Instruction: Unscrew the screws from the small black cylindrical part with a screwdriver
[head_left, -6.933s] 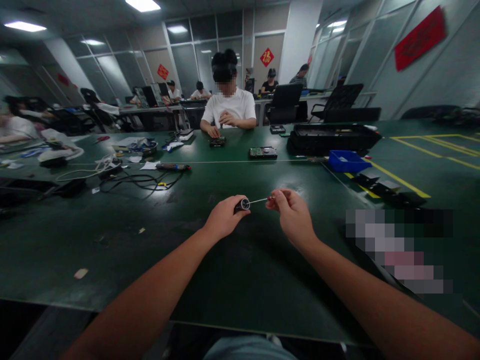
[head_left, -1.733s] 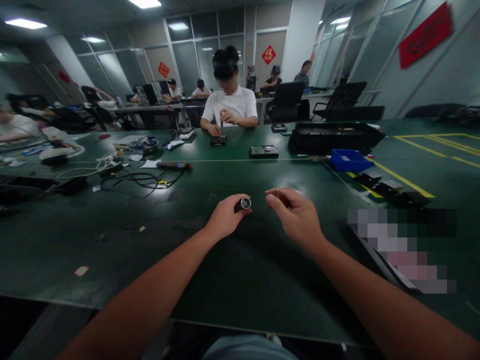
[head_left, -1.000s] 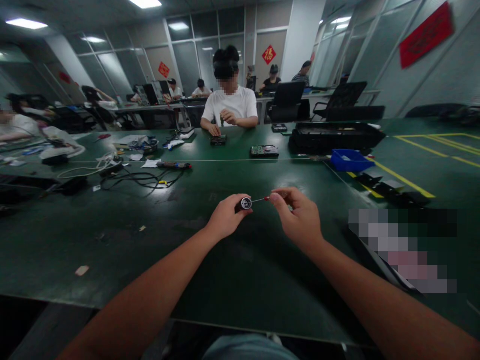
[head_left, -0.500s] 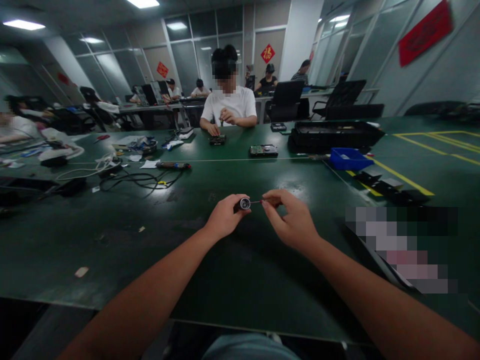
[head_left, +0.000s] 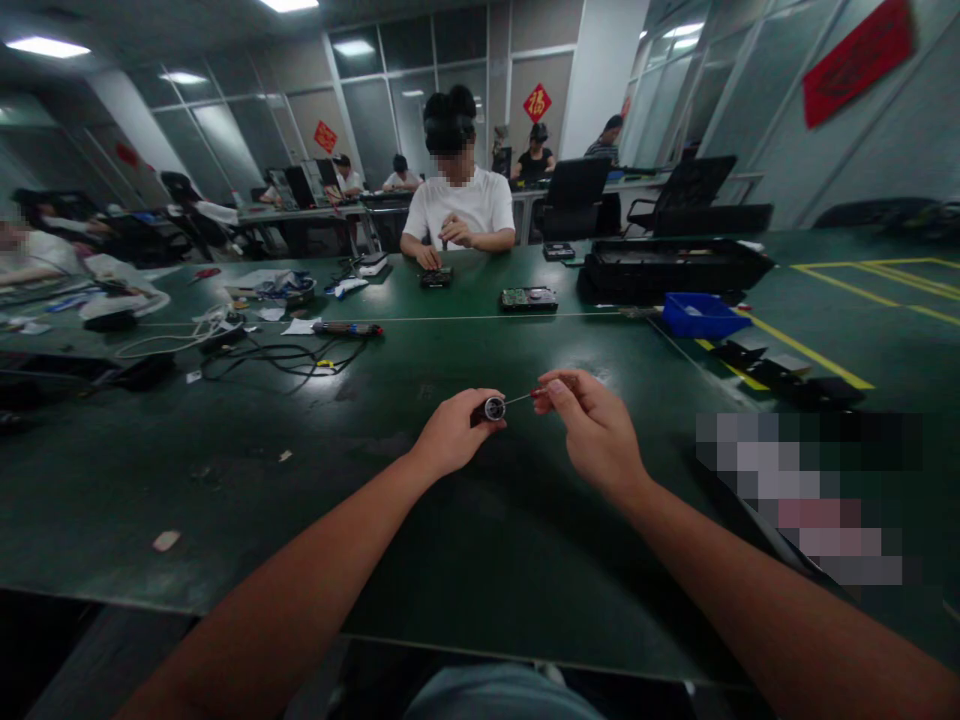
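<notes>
My left hand is wrapped round a dark cylinder whose silver-rimmed round end faces me and to the right. Most of its body is hidden in the palm. In the fingertips of my right hand is a thin screwdriver with a reddish handle, largely covered by the fingers. Its slim metal shaft points left, with the tip at the rim or inside the cylinder's end; I cannot tell which. Both hands are raised over the green table.
Across the table a person works on a small dark device. A hard drive, a black housing and a blue tray lie beyond my hands. Cables and a dark tool lie left. A blurred-out object sits right.
The screwdriver was away from the cylinder 1.7 s ago, then came back to its end. In the last half second my right hand has drawn back slightly right, showing more shaft. My left hand stays put.
</notes>
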